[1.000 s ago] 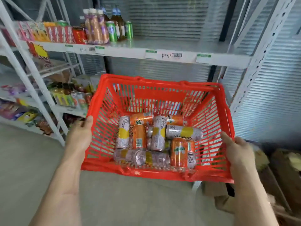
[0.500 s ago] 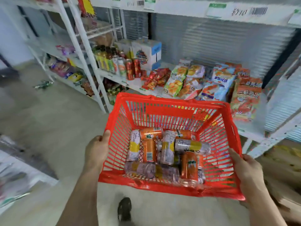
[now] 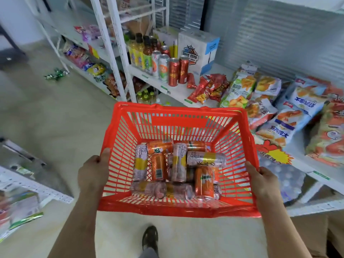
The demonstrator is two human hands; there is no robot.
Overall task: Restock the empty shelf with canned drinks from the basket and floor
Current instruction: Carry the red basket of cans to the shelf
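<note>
You've got the red basket (image 3: 178,123) gripped on both sides: your left hand (image 3: 93,172) curls over its left rim with the thumb up along the edge, and your right hand (image 3: 263,180) clamps its right rim the same way. Two hands make sense, since that load would tip a one-handed carry. The basket hangs level above the floor (image 3: 55,127), just in front of your shoe (image 3: 150,237).

Inside the basket, the canned drinks (image 3: 176,168) lie jumbled on their sides along the bottom: orange cans (image 3: 204,181) mixed with silver-and-yellow ones (image 3: 140,162). None is out yet.

Beyond the basket's far rim, the low shelf (image 3: 178,92) carries standing cans and bottles (image 3: 163,66), a white carton (image 3: 199,47), and to the right of the basket, heaps of snack bags (image 3: 279,116). That shelf looks stocked, so it's likely not your target. No empty shelf shows here.

My read: you're at the carrying stage, and setting the basket down near the empty shelf frees your hands for placing cans upright.
</note>
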